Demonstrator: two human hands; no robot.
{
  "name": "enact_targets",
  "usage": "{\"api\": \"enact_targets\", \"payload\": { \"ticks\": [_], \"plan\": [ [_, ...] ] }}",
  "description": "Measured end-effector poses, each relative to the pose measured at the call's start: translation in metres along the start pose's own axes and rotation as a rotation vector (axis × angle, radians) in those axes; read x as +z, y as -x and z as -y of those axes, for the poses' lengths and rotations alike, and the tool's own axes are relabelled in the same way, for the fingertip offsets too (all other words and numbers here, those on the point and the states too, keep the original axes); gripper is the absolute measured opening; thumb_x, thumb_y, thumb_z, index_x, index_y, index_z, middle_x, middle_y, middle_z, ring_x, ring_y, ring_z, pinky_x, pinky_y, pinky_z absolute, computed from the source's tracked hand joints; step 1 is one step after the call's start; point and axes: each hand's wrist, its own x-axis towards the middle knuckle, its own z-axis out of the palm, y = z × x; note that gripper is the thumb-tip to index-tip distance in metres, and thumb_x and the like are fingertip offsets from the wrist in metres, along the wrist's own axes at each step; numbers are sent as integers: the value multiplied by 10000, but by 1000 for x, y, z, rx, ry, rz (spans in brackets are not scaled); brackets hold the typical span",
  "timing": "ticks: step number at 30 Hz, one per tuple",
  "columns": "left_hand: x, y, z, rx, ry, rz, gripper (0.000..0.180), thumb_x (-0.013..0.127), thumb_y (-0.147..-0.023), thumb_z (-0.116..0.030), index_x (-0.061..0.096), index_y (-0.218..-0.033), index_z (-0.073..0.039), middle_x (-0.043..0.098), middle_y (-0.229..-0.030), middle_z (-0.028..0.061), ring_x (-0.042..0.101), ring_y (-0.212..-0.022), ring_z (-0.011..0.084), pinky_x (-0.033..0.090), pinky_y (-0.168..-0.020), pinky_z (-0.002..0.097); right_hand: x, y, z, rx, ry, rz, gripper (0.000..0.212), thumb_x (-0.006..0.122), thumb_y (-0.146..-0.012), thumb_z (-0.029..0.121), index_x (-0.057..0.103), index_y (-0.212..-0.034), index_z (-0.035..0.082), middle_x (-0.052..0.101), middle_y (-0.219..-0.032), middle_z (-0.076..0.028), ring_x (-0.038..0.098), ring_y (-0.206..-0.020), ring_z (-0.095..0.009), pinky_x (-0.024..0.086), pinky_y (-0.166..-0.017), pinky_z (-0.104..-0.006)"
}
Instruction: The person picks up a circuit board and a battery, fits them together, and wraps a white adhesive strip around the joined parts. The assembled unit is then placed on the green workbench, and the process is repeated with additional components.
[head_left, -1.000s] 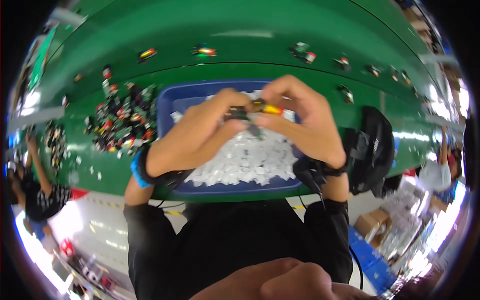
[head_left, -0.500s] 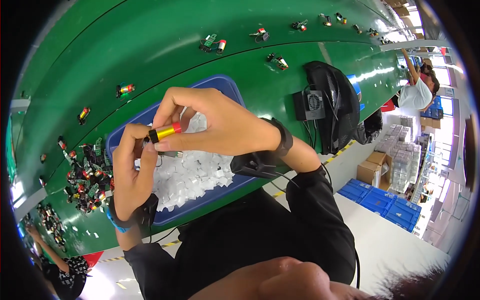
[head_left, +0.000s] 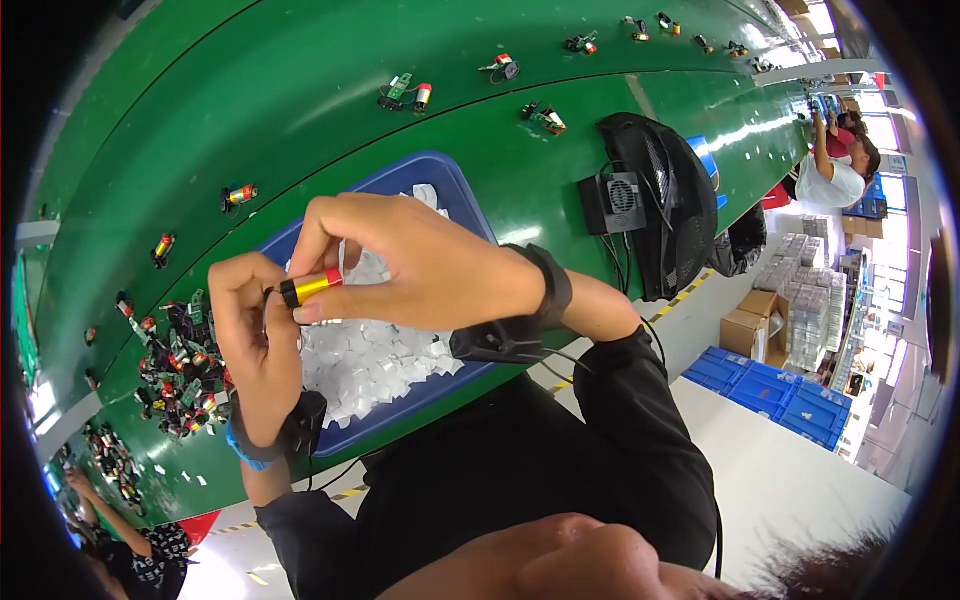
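Observation:
A small cylindrical battery (head_left: 312,287), gold with a red end and a black end, is pinched between the thumb and fingers of my right hand (head_left: 440,262). My left hand (head_left: 250,335) is closed right beside the black end, thumb against bent forefinger. What those left fingertips grip is too small and hidden to make out. Both hands are above a blue plastic bin (head_left: 468,195) filled with small white folded pieces (head_left: 385,375), which look like paper or film.
A heap of small circuit boards with batteries (head_left: 180,370) lies left of the bin. Similar assemblies (head_left: 405,93) are spread along the green bench (head_left: 330,120). A black box with a fan grille (head_left: 612,203) and a black bag (head_left: 665,230) stand at right. Co-workers sit at both ends.
Both hands have shifted slightly left and down in the picture, with the battery still in the right fingers. The whole view has moved a little. The co-worker at far right has changed arm position.

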Motion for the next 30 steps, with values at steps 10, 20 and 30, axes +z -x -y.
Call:
{"api": "enact_targets", "payload": {
  "ticks": [10, 20, 30],
  "plan": [
    [-10, -7, -23, -126, -115, 238, 193, 430, -900, 96, 538, -1035, 9, 565, -808, 101, 529, -664, 144, 410, -595, 276, 4, 8, 8, -217, 499, -88, 270, 802, -779, 154, 607, -951, 77, 644, -876, -42, 598, -862, -276, 463, -763, -409],
    [-23, -13, -28, -145, -256, 410, 183, 513, -929, 40, 565, -1103, 24, 630, -938, 136, 592, -708, 162, 461, -582, 299, -2, -1, 9, -248, 661, -133, 279, 821, -701, 83, 659, -929, 90, 661, -884, -36, 618, -874, -263, 481, -765, -365],
    [-30, -14, -30, -264, 344, 302, 314, 529, -968, -6, 489, -1278, 25, 562, -1153, 122, 633, -808, 153, 615, -627, 311, -2, -5, 9, -493, 684, -55, 272, 813, -707, -16, 676, -935, 44, 733, -963, -75, 649, -874, -277, 544, -796, -385]
  ]
}}
